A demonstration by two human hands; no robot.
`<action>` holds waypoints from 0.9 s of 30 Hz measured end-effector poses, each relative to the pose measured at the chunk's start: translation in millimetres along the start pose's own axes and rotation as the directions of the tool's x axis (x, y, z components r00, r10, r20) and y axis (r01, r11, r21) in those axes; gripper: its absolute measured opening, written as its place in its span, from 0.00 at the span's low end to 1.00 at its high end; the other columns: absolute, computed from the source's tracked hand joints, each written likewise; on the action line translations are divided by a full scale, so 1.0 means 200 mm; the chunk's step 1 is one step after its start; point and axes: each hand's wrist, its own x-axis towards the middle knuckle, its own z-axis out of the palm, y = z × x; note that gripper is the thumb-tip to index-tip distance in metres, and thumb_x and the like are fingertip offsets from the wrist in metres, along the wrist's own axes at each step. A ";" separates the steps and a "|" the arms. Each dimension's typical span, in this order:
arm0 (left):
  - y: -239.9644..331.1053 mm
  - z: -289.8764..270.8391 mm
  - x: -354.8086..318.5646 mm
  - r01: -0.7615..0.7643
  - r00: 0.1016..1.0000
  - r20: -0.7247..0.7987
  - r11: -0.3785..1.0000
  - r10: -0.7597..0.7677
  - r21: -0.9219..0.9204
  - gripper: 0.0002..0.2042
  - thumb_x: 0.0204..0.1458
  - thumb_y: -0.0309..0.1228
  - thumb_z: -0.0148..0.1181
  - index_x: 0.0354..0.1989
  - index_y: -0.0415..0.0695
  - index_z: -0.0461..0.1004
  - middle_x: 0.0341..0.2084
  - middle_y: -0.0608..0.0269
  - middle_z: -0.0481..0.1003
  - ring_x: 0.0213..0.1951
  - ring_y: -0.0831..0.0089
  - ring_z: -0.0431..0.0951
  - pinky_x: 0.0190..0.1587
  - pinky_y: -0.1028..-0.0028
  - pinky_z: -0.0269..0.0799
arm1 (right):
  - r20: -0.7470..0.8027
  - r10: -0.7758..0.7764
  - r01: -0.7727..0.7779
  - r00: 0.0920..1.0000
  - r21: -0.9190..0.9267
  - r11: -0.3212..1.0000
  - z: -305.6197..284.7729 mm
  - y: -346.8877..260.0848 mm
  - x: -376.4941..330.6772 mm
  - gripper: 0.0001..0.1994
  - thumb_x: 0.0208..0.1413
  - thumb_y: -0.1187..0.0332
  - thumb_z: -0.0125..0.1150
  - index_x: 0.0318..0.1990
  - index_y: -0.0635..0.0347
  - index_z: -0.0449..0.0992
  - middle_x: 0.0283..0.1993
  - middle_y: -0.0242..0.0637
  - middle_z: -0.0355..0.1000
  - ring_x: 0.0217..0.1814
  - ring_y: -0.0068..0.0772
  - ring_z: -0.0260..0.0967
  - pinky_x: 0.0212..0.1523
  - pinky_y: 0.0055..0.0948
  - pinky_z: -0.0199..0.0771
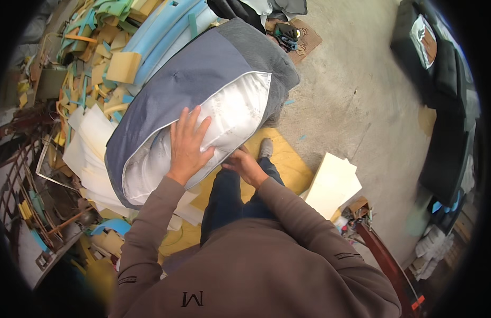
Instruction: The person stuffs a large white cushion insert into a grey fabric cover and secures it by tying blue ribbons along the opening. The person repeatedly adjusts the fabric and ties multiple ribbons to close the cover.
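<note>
Resting left fingers [193, 121], splayed and unclenched, on white filling [237, 106], curling right fingers [236, 158] (cannot tell whether gripping) at the near edge of the blue-grey cover [166, 98] at eleven o'clock, already stuffed, closing apparently left, with foam scraps [123, 67] toward ten o'clock
</note>
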 end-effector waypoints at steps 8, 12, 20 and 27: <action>0.19 0.16 0.07 -0.254 0.945 0.232 0.964 0.229 0.083 0.41 0.44 0.31 0.74 0.73 0.59 0.68 0.79 0.55 0.54 0.79 0.50 0.49 0.77 0.37 0.42 | -0.235 -0.083 0.037 0.968 -0.196 0.980 -0.01 0.00 0.01 0.31 0.60 0.61 0.60 0.70 0.56 0.63 0.65 0.41 0.71 0.64 0.38 0.71 0.52 0.47 0.79; 0.26 0.44 0.12 -0.433 0.870 0.331 0.888 0.366 0.156 0.36 0.53 0.32 0.64 0.75 0.57 0.65 0.80 0.65 0.51 0.81 0.54 0.45 0.77 0.34 0.37 | -0.294 -0.173 0.025 0.940 -0.446 0.894 -0.25 -0.06 0.09 0.22 0.68 0.57 0.55 0.55 0.72 0.75 0.47 0.51 0.81 0.34 0.41 0.84 0.30 0.37 0.87; 0.04 0.68 0.10 -0.428 0.889 0.344 0.814 0.302 0.393 0.28 0.59 0.32 0.55 0.72 0.54 0.69 0.77 0.68 0.54 0.81 0.60 0.45 0.76 0.39 0.45 | -0.220 -0.013 -0.121 0.975 -0.585 0.802 -0.15 -0.10 -0.10 0.17 0.65 0.67 0.48 0.35 0.75 0.77 0.26 0.46 0.80 0.19 0.33 0.76 0.22 0.34 0.76; -0.26 0.99 0.39 -0.348 0.929 0.276 0.839 0.247 0.419 0.23 0.57 0.30 0.55 0.62 0.48 0.77 0.66 0.65 0.68 0.74 0.61 0.58 0.74 0.43 0.50 | -0.210 -0.122 -0.101 0.970 -0.806 0.583 -0.13 -0.12 -0.14 0.19 0.64 0.64 0.48 0.26 0.68 0.77 0.19 0.39 0.77 0.16 0.36 0.74 0.26 0.40 0.77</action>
